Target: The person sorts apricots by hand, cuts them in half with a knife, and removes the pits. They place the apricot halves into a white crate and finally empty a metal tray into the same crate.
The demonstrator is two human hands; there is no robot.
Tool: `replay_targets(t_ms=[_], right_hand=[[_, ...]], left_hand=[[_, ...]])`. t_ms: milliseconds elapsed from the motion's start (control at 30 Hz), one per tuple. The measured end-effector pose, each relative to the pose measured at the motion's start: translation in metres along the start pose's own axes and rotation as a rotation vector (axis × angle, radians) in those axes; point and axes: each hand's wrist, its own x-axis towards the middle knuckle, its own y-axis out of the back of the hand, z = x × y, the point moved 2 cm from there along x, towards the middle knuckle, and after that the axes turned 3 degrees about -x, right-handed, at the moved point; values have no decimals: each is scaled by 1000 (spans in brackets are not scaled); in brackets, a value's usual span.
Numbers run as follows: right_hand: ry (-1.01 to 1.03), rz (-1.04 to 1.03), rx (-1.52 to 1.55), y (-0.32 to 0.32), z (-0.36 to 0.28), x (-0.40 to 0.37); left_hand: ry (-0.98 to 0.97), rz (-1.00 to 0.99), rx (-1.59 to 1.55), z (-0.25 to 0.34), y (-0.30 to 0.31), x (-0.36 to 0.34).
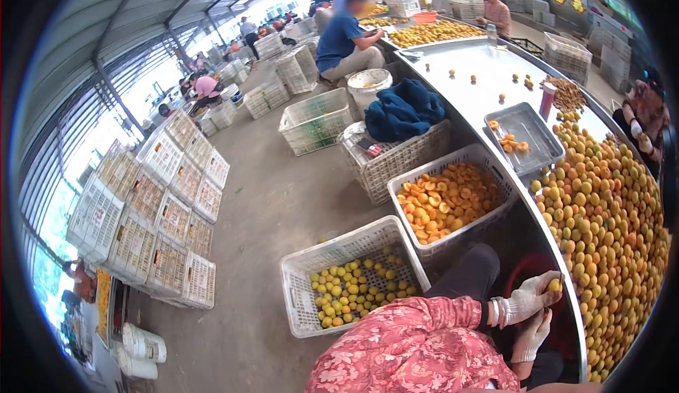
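Note:
My left hand (527, 299), in a whitish work glove with darkened fingertips, is closed around a yellow-orange apricot (555, 285) beside the table edge. Just below it is my right hand (533, 336), also gloved, its fingers curled close to the left hand. Whatever the right fingers hold is too small or hidden to make out. Under my hands, partly covered, is a dark red container (518, 274). A large heap of whole apricots (601, 230) covers the near part of the metal table (453, 57). A grey tray (541, 154) on the table holds several apricot halves (513, 143).
A crate of halved apricots (449, 202) and a crate of whole yellowish fruit (357, 287) stand left of the table. Behind them are a crate topped with blue cloth (404, 110) and a white bucket (369, 85). Stacked crates (152, 216) stand left; co-workers sit around.

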Motion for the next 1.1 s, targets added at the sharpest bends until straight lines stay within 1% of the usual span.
replay_targets(t_ms=[33, 67, 133, 167, 233, 267, 300, 333, 367, 400, 467, 500, 600, 633, 667, 733, 767, 800, 867, 900, 933, 1000, 1033, 1100], right_hand=[[34, 22, -14, -1, 2, 0], [39, 9, -12, -7, 8, 0], [204, 159, -52, -18, 23, 0], [177, 121, -63, -16, 35, 1], [149, 68, -87, -16, 17, 1], [119, 29, -117, -17, 7, 1], [113, 41, -119, -18, -2, 1], [46, -34, -101, -19, -10, 4], [-20, -98, -84, -18, -17, 5], [-13, -113, -116, -18, -23, 6], [44, -31, -29, -23, -19, 3], [71, 20, -34, -25, -15, 0], [69, 68, 19, -22, -13, -9], [53, 65, 66, -22, -7, -10], [53, 65, 67, -17, -2, -10], [-29, -42, -71, -8, -1, -9], [-37, -48, -159, -6, -7, -7], [-51, 35, -94, -12, -22, -7], [-47, -87, -177, 2, -9, 6], [-31, -134, -138, 6, -6, 11], [-24, -142, -137, 4, -1, 16], [26, -119, -37, -6, 4, 19], [27, -131, -30, -8, 2, 21], [-34, -218, -45, -9, -2, 23]], left_hand=[[29, 24, 12, -6, -1, 0], [199, 39, -293, -14, -3, -3], [307, 340, -529, -31, -16, -9], [293, 349, -526, -29, -10, -7], [406, 259, -508, -18, -3, -9], [410, 256, -506, -14, 1, -8], [333, 233, -360, -10, 6, -7], [259, 198, -218, -9, 9, -5], [283, 190, -246, -15, 14, -2], [312, 175, -297, -4, 13, -3], [427, 213, -476, 7, 5, -7], [471, 244, -513, 8, -4, -10], [517, 204, -502, -5, -4, -16], [487, 133, -441, -7, -1, -18], [486, 132, -439, -11, -2, -19], [417, 173, -384, -17, 0, -17], [418, 139, -454, -28, 5, -16], [432, 163, -541, -22, 4, -16], [339, 49, -401, -23, 8, -15], [344, 41, -501, -22, 9, -16], [334, 45, -499, -20, 9, -14], [165, 69, -455, -11, 12, -15], [158, 81, -449, -6, 13, -17], [191, 176, -280, 5, 14, -19]])
